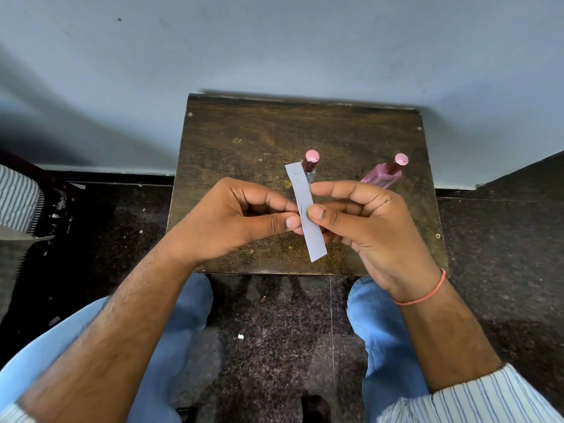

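Worn brown wood tops the small table (pixel 244 132), which stands against a pale grey wall on a dark speckled floor. Over its near half both hands meet on a strip of paper (pixel 303 196). The left hand (pixel 232 221) pinches the strip's left edge between thumb and forefinger, with the other fingers curled in under the palm. The right hand (pixel 366 221) pinches it from the other side, the thumb pressed on the front face about halfway along and the fingers bent behind. The strip is held in the air above the table, tilted so its upper end leans left and away and its lower end points toward the person. Faint pencil-like marks seem to run along it, though they are too thin to read.

Just behind the strip's upper end stands a clear bottle (pixel 310 161) with a pink cap. A pink bottle (pixel 387 175) with a similar cap stands to its right, beyond the right hand's knuckles. An orange thread band (pixel 424 296) circles the right wrist. Blue jeans (pixel 381 331) cover the knees below the table edge, and a striped sleeve (pixel 488 395) shows at the lower right.
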Available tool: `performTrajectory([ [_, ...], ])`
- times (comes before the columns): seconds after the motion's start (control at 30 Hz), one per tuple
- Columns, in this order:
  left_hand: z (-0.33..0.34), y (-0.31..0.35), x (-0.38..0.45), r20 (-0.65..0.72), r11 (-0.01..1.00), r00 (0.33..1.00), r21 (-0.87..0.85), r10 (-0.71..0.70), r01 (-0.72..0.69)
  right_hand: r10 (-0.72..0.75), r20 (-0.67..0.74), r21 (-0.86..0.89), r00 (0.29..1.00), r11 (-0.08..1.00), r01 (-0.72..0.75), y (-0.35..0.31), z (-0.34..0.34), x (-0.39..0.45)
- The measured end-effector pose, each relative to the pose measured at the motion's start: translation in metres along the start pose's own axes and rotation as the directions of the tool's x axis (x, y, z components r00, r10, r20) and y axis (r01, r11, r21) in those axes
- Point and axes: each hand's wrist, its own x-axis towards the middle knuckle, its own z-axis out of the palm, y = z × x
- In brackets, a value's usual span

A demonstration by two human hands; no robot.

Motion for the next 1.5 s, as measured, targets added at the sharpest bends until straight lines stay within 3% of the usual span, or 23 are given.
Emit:
performTrajectory([
  [0.57, 0.002, -0.003, 0.002, -0.052, 0.999, 0.998, 0.01, 0.042, -0.042, -0.066, 0.018, -0.048, 0.998, 0.997, 0.066, 0.009, -0.007, 0.001],
  [0.93, 0.001, -0.005, 0.003, -0.125, 0.998, 0.992, 0.062, 0.025, -0.017, -0.174, 0.038, -0.232, 0.984, 0.956, 0.178, 0.015, -0.009, 0.0],
  [1.13, 0.0, -0.007, 0.003, -0.122, 0.999, 0.992, 0.043, 0.015, -0.01, -0.278, 0.019, -0.425, 0.96, 0.868, 0.259, 0.024, -0.008, 0.001],
  [1.5, 0.001, -0.007, 0.005, -0.08, 0.999, 0.996, 0.047, 0.026, -0.023, -0.342, 0.026, -0.469, 0.939, 0.826, 0.313, 0.026, -0.011, 0.0],
])
